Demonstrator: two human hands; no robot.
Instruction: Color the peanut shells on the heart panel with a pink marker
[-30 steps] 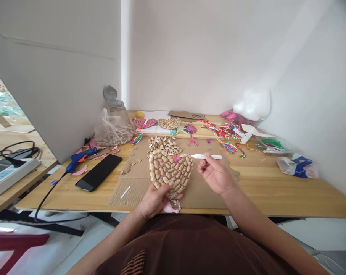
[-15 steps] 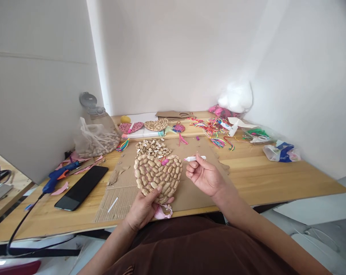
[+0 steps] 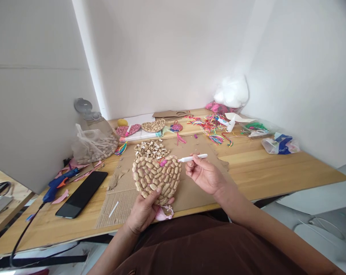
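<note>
The pen (image 3: 186,158) is brought nearer the heart (image 3: 155,179) than half a second ago. The one heart is gripped, thumb uppermost, by the left hand (image 3: 143,212) over the near edge of the bench (image 3: 264,168); one pen is pinched by the right hand (image 3: 205,176), fingers curled. Two more hearts (image 3: 153,125) are laid near the far edge.

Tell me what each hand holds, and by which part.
Left hand: the peanut-covered heart, by its lower end. Right hand: the white pen, near its middle.
</note>
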